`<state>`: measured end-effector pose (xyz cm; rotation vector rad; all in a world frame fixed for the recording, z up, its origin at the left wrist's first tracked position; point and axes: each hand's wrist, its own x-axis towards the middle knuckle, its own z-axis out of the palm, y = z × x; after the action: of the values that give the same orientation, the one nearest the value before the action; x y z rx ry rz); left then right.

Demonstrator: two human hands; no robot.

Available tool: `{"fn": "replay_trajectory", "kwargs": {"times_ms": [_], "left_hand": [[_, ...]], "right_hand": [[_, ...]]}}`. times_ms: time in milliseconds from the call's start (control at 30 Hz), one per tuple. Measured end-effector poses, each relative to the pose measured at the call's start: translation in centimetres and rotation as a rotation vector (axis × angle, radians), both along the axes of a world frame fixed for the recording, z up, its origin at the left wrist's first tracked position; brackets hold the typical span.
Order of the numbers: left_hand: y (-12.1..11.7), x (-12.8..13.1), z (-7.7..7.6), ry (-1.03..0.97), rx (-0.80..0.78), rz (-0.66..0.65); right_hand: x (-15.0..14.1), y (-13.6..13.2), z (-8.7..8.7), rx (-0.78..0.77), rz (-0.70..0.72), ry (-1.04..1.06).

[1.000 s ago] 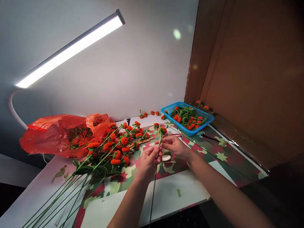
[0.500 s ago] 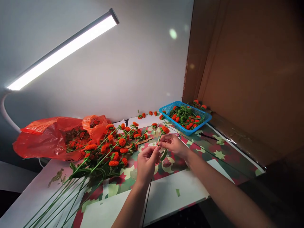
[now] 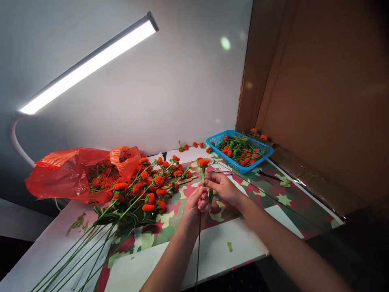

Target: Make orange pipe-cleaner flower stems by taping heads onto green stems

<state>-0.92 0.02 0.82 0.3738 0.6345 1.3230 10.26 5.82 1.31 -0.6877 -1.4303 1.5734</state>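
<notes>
My left hand (image 3: 197, 199) is closed around the stem of an orange fuzzy flower (image 3: 203, 162), which stands upright above my fingers. Its thin dark-green stem wire (image 3: 199, 251) runs down past my left wrist to the bottom of the picture. Close beside it, my right hand (image 3: 221, 185) pinches at the stem just under the flower head. A loop of green tape (image 3: 210, 196) hangs below my right fingertips; the exact grip on it is partly hidden. Left of my hands lies a bunch of long-stemmed orange flowers (image 3: 158, 181) with green leaves.
A blue basket (image 3: 243, 168) of orange flowers and greenery stands at the back right. An orange-red plastic bag (image 3: 67, 174) with more flowers lies at left, under a lit lamp (image 3: 91, 65). Brown sticks (image 3: 182, 181), a pink-handled tool (image 3: 225, 172) and white paper (image 3: 231, 235) lie on the table.
The flower leaned to the right half a second ago and is now upright, its head turning between my fingers. The tape loop below my right hand has swung from a broad ring to edge-on.
</notes>
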Motion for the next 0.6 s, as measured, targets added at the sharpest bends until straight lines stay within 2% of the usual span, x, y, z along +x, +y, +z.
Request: {"fn": "replay_trajectory", "kwargs": {"times_ms": [200,400,600], "left_hand": [[0.11,0.18,-0.43,0.115,0.039,0.076],[0.01,0.19,-0.86,0.198,0.079,0.095],[-0.27,0.15,-0.17,0.081,0.018,-0.038]], "right_hand": [[0.33,0.41,-0.05,-0.019,-0.024,-0.048],[0.11,0.12,0.01,-0.089,-0.030,0.042],[0.07,-0.55,0.45,-0.174,0.023,0.101]]}}
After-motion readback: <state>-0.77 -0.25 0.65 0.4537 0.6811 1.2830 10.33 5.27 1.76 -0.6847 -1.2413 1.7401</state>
